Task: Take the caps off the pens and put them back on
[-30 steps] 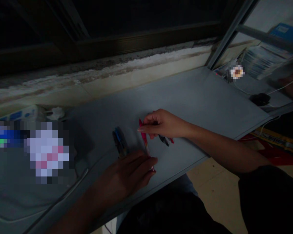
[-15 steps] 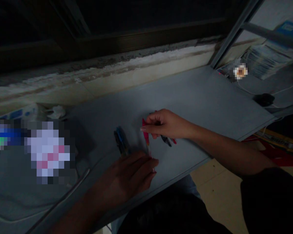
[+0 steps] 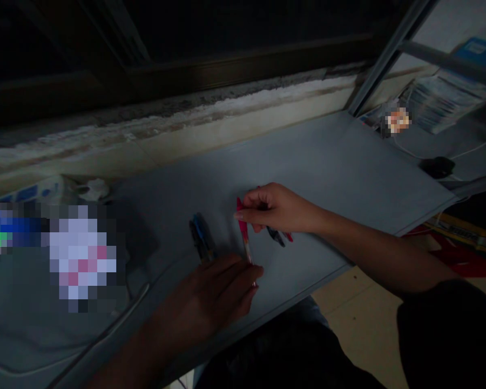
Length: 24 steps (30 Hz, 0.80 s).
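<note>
A pen with a clear barrel and a red cap (image 3: 242,226) stretches between my two hands over the grey table (image 3: 299,156). My right hand (image 3: 267,206) pinches the capped end between thumb and fingers. Around the lower barrel close the fingers of my left hand (image 3: 222,286), hiding part of it. Beside the left hand, a dark pen and a blue pen (image 3: 202,232) lie close together, their near ends covered by that hand. Beneath my right wrist, a black pen end (image 3: 276,237) and a red tip (image 3: 289,236) show; the rest is hidden.
To the left are a power strip (image 3: 40,189) with a white plug (image 3: 95,190), a pixelated item (image 3: 81,254) and a cable (image 3: 125,313). A black mouse (image 3: 437,166) and stacked papers (image 3: 443,102) sit at the right, past a metal post (image 3: 383,62). A wall ledge borders the back.
Both hands keep their hold on the red-capped pen, almost unmoved. The whole view has shifted very slightly.
</note>
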Available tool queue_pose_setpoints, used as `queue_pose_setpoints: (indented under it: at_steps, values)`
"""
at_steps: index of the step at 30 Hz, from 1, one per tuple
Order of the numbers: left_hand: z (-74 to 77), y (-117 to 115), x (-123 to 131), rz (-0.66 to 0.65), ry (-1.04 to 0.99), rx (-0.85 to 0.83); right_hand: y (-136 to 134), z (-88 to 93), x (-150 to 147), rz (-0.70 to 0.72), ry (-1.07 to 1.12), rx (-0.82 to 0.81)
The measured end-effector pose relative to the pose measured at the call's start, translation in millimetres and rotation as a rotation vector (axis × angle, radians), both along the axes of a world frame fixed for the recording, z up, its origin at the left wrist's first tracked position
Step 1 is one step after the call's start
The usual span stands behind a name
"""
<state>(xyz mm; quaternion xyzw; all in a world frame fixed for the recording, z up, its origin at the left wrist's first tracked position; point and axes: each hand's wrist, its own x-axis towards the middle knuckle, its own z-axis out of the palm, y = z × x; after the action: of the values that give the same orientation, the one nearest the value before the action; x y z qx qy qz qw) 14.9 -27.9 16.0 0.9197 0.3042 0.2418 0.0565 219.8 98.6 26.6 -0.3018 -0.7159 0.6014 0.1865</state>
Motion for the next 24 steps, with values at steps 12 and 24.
queue_pose_setpoints:
  at_steps: [12,24]
  values:
    - [-1.1,2.0,4.1,-0.023,0.015,0.027,-0.3,-0.4,0.2,0.001,-0.043,0.072]
    - [-0.7,3.7,3.0,-0.010,0.047,0.025,0.8,-8.0,-1.3,-0.061,-0.061,0.167]
